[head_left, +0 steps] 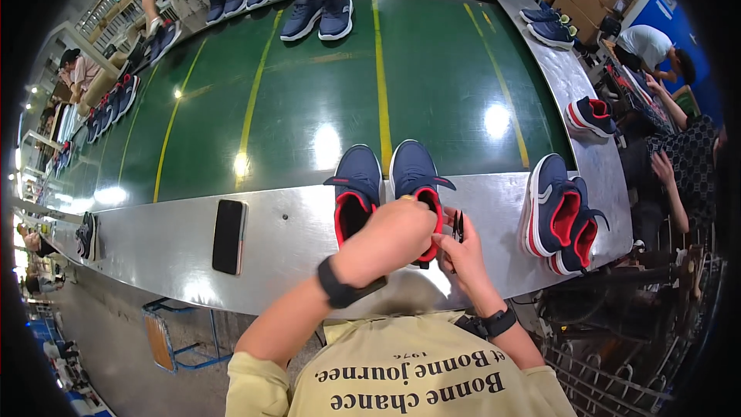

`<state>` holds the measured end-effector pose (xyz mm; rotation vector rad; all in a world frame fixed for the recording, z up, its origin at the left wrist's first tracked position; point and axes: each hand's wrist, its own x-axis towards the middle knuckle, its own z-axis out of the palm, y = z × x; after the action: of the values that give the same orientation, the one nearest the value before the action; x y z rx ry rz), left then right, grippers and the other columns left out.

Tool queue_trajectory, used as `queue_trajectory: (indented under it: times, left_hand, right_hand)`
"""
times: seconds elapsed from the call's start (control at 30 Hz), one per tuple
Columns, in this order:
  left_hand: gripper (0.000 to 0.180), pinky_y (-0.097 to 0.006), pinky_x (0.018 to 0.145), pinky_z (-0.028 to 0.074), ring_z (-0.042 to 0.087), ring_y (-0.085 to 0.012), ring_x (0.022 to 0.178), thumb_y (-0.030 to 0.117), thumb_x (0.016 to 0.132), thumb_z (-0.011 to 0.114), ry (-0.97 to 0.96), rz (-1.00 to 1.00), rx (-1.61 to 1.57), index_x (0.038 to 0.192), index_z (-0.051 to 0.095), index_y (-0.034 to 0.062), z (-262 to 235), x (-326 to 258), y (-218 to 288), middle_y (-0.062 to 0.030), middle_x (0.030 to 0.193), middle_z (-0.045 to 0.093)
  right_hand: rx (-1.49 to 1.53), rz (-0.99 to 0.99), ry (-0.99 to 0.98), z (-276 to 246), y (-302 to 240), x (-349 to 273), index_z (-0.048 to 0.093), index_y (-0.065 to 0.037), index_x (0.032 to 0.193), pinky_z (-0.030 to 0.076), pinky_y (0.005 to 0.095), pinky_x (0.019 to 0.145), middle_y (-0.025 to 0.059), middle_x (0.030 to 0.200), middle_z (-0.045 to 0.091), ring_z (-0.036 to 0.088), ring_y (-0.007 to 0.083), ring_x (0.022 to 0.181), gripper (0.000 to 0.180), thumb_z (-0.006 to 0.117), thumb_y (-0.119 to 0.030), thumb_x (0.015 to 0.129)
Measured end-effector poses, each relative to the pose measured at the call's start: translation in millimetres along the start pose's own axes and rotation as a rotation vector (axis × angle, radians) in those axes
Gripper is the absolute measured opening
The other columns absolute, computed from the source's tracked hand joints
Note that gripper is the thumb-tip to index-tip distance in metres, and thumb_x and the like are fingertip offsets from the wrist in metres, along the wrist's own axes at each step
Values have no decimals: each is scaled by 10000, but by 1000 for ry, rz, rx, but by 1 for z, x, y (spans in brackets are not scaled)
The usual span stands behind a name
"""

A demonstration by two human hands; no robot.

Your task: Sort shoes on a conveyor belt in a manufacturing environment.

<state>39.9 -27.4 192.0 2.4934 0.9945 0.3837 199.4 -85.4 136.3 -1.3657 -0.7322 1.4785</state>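
A pair of navy children's shoes with red lining stands on the metal edge in front of me: the left shoe [359, 177] and the right shoe [415, 170], their straps undone and swung outward. My left hand [394, 230] is curled, knuckles up, over the right shoe's opening; its fingertips are hidden, so what they grip cannot be made out. Beside that shoe's heel, my right hand [465, 255] closes around small black thread snips [458, 225], blades pointing away from me. Its thumb is close to the shoe's red collar.
A green conveyor belt [309, 100] with yellow lines runs beyond the metal edge. A phone [228, 236] lies left. More shoes [557, 212] stand at right, another single shoe [591, 116] behind them. A pair [318, 15] sits on the far belt. Co-workers handle shoes across.
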Motion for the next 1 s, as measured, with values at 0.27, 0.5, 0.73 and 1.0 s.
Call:
queue_trajectory:
  times: [0.27, 0.5, 0.73, 1.0]
  left_hand:
    - [151, -322, 572, 484, 632, -238, 633, 179, 744, 655, -367, -599, -257, 848, 664, 70, -100, -146, -26, -103, 716, 654]
    - [133, -386, 597, 484, 618, -319, 651, 210, 724, 651, -434, -657, 65, 786, 663, 93, -29, -249, -24, -110, 653, 622]
    - [535, -388, 677, 505, 635, -331, 782, 374, 764, 714, 63, -751, -456, 1130, 506, 45, -23, -163, -28, -153, 866, 643]
    - [978, -400, 784, 474, 590, -371, 917, 380, 713, 764, -68, -474, -523, 1452, 193, 90, 26, -79, -64, -230, 1043, 572]
  right_hand:
    - [8, 75, -39, -1, -18, -4, 411, -17, 1268, 265, 187, 376, 1, 826, 548, 387, 13, 466, 497, 585, 6, 804]
    - [-152, 70, -8, 10, -19, 2, 473, -35, 1196, 345, 174, 492, -17, 871, 549, 434, 3, 582, 415, 604, -4, 804]
    - [-878, -495, 66, -10, -37, -9, 542, -40, 759, 355, 225, 486, -1, 641, 528, 429, 59, 530, 156, 688, -87, 793]
    - [-1669, -521, -582, 43, -71, 12, 622, -177, 1095, 497, 381, 576, 96, 802, 635, 631, 278, 681, 474, 663, -498, 748]
